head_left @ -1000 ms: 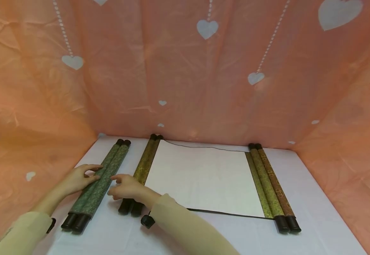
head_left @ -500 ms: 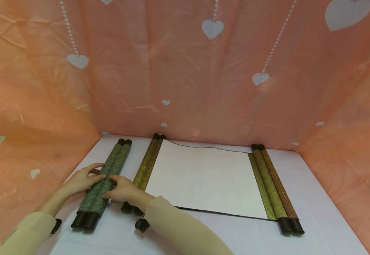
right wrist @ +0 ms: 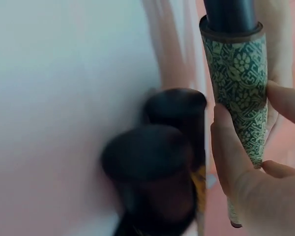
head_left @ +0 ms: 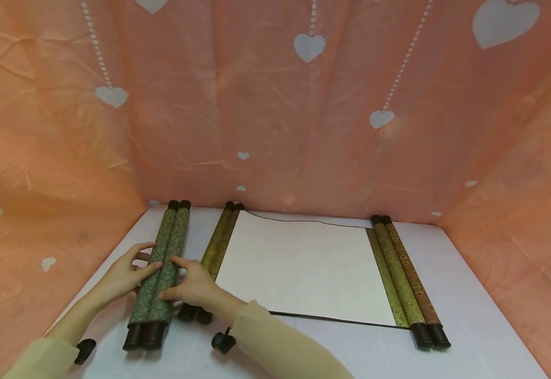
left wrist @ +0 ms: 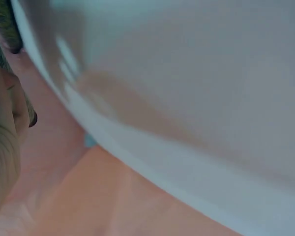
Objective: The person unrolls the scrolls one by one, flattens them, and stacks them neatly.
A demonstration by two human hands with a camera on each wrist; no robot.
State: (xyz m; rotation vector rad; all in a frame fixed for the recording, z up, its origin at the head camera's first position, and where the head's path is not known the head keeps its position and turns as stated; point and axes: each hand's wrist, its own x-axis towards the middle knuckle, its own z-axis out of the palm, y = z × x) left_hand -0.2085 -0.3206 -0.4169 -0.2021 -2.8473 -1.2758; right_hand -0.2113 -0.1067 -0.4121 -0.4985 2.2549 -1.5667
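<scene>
Two rollers of a green patterned scroll (head_left: 177, 237), with dark end knobs, lie side by side at the left of the table. My left hand (head_left: 123, 273) holds the left roller, its thumb on top and fingers at the outer side. My right hand (head_left: 195, 284) grips the right roller from the other side, thumb nearer to me than the forefinger. In the right wrist view the fingers stand on both sides of the green roller (right wrist: 238, 64). Only part of the left hand (left wrist: 5, 123) shows in the left wrist view, at its left edge.
Right of the hands, an unrolled scroll shows white paper (head_left: 304, 268) between olive-gold rollers (head_left: 220, 231) and a gold roller (head_left: 399, 268). A brown patterned roller (head_left: 410, 273) lies against the latter. An orange curtain with hearts (head_left: 275, 116) stands behind the white table (head_left: 474, 295).
My right hand has come in from the right and taken hold of the green scroll. The scroll has turned, its near end swinging right; the left hand has moved slightly right with it.
</scene>
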